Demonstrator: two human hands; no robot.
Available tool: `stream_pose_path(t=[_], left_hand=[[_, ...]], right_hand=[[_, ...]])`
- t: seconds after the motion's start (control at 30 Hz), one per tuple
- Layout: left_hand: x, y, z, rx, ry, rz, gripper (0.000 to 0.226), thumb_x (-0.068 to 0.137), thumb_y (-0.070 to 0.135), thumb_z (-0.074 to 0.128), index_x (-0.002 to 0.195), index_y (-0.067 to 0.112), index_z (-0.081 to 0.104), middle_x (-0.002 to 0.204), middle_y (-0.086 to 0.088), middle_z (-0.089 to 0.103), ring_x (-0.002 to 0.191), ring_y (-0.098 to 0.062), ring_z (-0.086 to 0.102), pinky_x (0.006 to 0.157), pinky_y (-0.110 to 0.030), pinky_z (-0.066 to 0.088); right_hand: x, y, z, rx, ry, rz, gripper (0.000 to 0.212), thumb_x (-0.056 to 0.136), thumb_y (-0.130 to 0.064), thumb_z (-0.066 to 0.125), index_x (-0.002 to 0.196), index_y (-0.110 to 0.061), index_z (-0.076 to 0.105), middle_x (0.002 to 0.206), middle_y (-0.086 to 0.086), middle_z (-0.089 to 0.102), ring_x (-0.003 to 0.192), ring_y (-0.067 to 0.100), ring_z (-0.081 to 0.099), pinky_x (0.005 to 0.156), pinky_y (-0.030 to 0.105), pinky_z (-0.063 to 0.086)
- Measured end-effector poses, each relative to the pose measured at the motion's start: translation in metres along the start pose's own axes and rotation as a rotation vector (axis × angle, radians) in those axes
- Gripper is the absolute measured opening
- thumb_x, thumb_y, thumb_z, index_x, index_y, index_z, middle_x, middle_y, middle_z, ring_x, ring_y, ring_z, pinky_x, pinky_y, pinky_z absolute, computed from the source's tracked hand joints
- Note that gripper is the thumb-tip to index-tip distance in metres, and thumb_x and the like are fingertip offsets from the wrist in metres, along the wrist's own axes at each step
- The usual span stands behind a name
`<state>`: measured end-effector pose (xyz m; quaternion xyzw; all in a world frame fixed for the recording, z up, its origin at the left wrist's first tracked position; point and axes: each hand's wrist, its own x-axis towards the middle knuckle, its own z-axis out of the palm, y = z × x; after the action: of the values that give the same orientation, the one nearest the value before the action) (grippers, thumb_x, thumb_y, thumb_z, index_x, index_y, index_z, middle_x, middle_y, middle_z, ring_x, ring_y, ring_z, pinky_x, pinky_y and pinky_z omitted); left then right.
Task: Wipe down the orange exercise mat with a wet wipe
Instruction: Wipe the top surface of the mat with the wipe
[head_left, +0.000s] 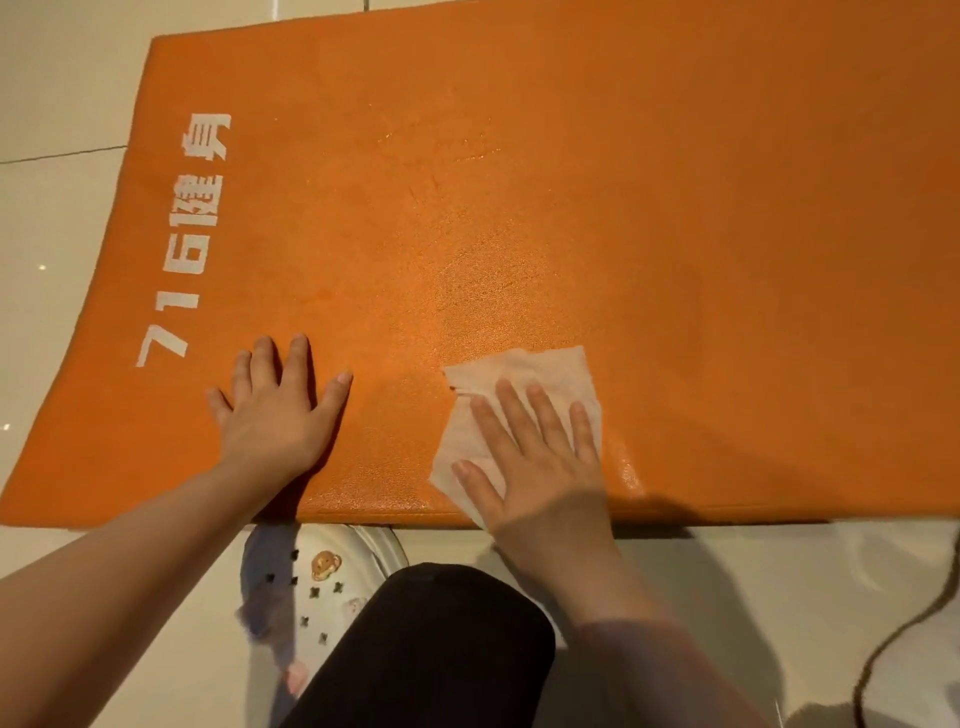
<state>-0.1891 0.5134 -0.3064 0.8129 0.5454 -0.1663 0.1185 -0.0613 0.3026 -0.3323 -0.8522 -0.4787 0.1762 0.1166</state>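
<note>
The orange exercise mat (571, 208) lies flat on a pale tiled floor and fills most of the view, with white printed characters along its left end. My right hand (540, 452) presses flat with straight fingers on a white wet wipe (524, 371), spread near the mat's near edge. My left hand (278, 405) rests flat on the mat with fingers spread, to the left of the wipe. A damp sheen shows on the mat beside the wipe.
My knee in black trousers (441, 644) and a white clog with charms (332, 577) are on the tiled floor (52, 104) just below the mat's near edge. A dark cable (904, 634) curls over the floor at the lower right.
</note>
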Motion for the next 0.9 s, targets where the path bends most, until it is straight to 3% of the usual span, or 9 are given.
stream_pose_path(t=[0.13, 0.23, 0.37, 0.5, 0.6, 0.67, 0.77, 0.83, 0.9], left_hand=[[-0.003, -0.005, 0.000, 0.004, 0.006, 0.060, 0.073, 0.096, 0.065, 0.024, 0.157, 0.027, 0.013, 0.165, -0.009, 0.004, 0.152, -0.027, -0.002, 0.119, -0.055, 0.001], [-0.004, -0.007, 0.000, -0.016, 0.010, 0.074, 0.072, 0.096, 0.065, 0.025, 0.157, 0.028, 0.013, 0.165, -0.009, 0.004, 0.152, -0.027, -0.003, 0.119, -0.055, 0.000], [-0.005, -0.005, 0.001, -0.016, 0.015, 0.088, 0.070, 0.098, 0.063, 0.027, 0.157, 0.026, 0.016, 0.165, -0.011, 0.007, 0.152, -0.029, -0.001, 0.119, -0.057, 0.000], [-0.006, -0.008, -0.010, -0.028, -0.020, 0.108, 0.070, 0.098, 0.063, 0.027, 0.157, 0.027, 0.014, 0.165, -0.011, 0.005, 0.152, -0.030, -0.001, 0.118, -0.057, 0.000], [-0.010, -0.017, -0.026, -0.008, -0.115, 0.170, 0.069, 0.098, 0.061, 0.032, 0.157, 0.029, 0.015, 0.165, -0.008, 0.007, 0.152, -0.027, 0.003, 0.120, -0.052, 0.006], [-0.017, -0.027, -0.041, -0.032, -0.169, 0.239, 0.064, 0.099, 0.055, 0.042, 0.154, 0.026, 0.026, 0.163, -0.007, 0.017, 0.149, -0.027, 0.016, 0.119, -0.046, 0.020], [-0.040, -0.037, -0.063, -0.171, -0.224, 0.303, 0.053, 0.099, 0.044, 0.051, 0.146, 0.021, 0.043, 0.155, -0.006, 0.034, 0.139, -0.025, 0.036, 0.110, -0.037, 0.033], [-0.057, -0.041, -0.079, -0.236, -0.231, 0.315, 0.048, 0.100, 0.040, 0.053, 0.143, 0.020, 0.048, 0.148, -0.005, 0.044, 0.132, -0.023, 0.045, 0.104, -0.033, 0.038], [-0.070, -0.045, -0.098, -0.285, -0.227, 0.338, 0.043, 0.100, 0.037, 0.053, 0.139, 0.018, 0.052, 0.142, -0.004, 0.052, 0.127, -0.020, 0.051, 0.097, -0.029, 0.040]], right_hand=[[-0.004, 0.046, -0.023, -0.109, -0.060, 0.331, 0.078, 0.087, -0.067, -0.005, 0.156, -0.034, 0.010, 0.165, -0.004, 0.004, 0.152, 0.020, 0.000, 0.118, 0.044, -0.008], [-0.014, 0.052, -0.037, -0.145, -0.117, 0.507, 0.081, 0.084, -0.065, -0.012, 0.156, -0.032, -0.005, 0.164, -0.002, -0.012, 0.150, 0.022, -0.014, 0.118, 0.046, -0.012], [-0.003, 0.017, -0.037, -0.185, -0.346, 0.369, 0.069, 0.097, -0.061, 0.000, 0.153, -0.025, -0.020, 0.159, 0.007, -0.030, 0.146, 0.033, -0.027, 0.117, 0.057, -0.013], [0.019, -0.030, -0.041, -0.139, -0.442, 0.024, 0.063, 0.102, -0.056, 0.010, 0.154, -0.031, -0.014, 0.160, 0.000, -0.026, 0.147, 0.029, -0.026, 0.116, 0.057, -0.016], [0.014, -0.042, -0.047, -0.067, -0.290, 0.030, 0.068, 0.096, -0.065, 0.009, 0.155, -0.035, -0.007, 0.162, -0.004, -0.021, 0.149, 0.024, -0.018, 0.118, 0.053, -0.014], [0.000, -0.044, -0.060, -0.013, -0.161, 0.065, 0.078, 0.086, -0.069, 0.000, 0.156, -0.035, -0.001, 0.163, -0.005, -0.017, 0.150, 0.020, -0.015, 0.118, 0.048, -0.014], [-0.023, -0.045, -0.084, -0.013, -0.129, 0.079, 0.077, 0.086, -0.062, 0.000, 0.156, -0.031, 0.007, 0.164, -0.005, -0.010, 0.151, 0.016, -0.011, 0.115, 0.039, -0.016], [-0.035, -0.043, -0.101, 0.042, -0.145, 0.122, 0.059, 0.100, -0.050, 0.019, 0.155, -0.029, 0.017, 0.165, -0.004, 0.000, 0.151, 0.017, 0.001, 0.119, 0.033, -0.004], [-0.048, -0.045, -0.119, 0.099, -0.142, 0.184, 0.049, 0.104, -0.039, 0.037, 0.151, -0.026, 0.032, 0.163, -0.003, 0.017, 0.147, 0.018, 0.022, 0.116, 0.029, 0.021]])
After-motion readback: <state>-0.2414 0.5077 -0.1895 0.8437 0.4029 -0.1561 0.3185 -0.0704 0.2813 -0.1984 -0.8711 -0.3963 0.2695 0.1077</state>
